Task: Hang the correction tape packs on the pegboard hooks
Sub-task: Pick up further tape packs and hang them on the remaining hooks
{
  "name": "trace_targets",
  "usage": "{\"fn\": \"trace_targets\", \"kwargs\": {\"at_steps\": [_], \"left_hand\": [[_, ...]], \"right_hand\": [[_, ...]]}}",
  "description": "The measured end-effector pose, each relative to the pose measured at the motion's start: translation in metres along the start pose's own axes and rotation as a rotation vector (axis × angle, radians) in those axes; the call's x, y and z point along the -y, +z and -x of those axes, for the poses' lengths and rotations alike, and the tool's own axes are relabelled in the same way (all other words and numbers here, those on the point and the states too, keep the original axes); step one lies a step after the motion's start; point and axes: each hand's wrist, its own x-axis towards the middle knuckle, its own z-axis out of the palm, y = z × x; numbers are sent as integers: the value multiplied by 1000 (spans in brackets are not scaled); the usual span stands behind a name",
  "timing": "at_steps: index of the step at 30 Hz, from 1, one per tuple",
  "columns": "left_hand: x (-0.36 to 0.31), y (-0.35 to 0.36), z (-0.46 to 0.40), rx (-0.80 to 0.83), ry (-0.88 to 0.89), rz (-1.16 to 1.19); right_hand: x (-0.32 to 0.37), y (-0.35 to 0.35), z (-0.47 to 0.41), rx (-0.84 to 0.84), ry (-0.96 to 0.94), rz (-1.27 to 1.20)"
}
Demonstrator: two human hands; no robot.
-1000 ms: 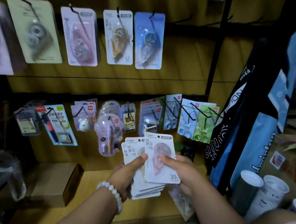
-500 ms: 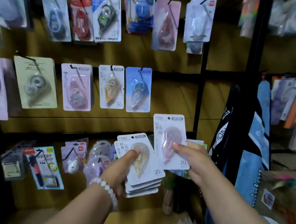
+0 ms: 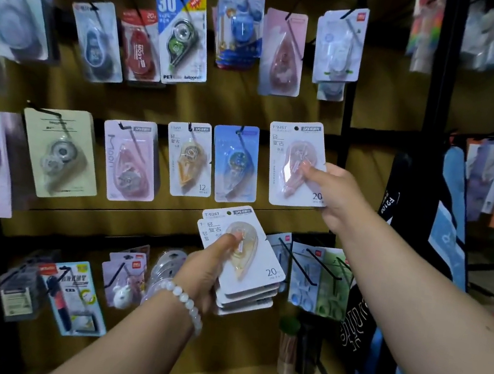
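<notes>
Head view: the right hand [image 3: 331,197] pinches one pink correction tape pack [image 3: 296,164] up at the middle row, just right of the blue pack [image 3: 234,164]. The left hand [image 3: 209,273] grips the stack [image 3: 245,270], about five packs, lower down. No hook shows behind the pink card; its hole could miss the tip and the card slip

Middle row is packed: the blue pack [image 3: 234,162] hangs just left of the raised pink pack [image 3: 296,162], black upright post [image 3: 347,105] close on its right. Bare board [image 3: 310,106] shows above it.
</notes>
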Motion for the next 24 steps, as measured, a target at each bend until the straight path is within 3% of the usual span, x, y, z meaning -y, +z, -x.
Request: {"fn": "trace_targets", "kwargs": {"at_steps": [11, 19, 24], "left_hand": [[2, -2, 1, 9, -46, 11], [7, -5, -4, 20, -57, 20], [12, -9, -5, 24, -50, 32]], "right_hand": [[-15, 10, -13, -93, 21, -78], [-22, 26, -37, -153, 147, 165], [-47, 16, -22, -242, 184, 454]]}}
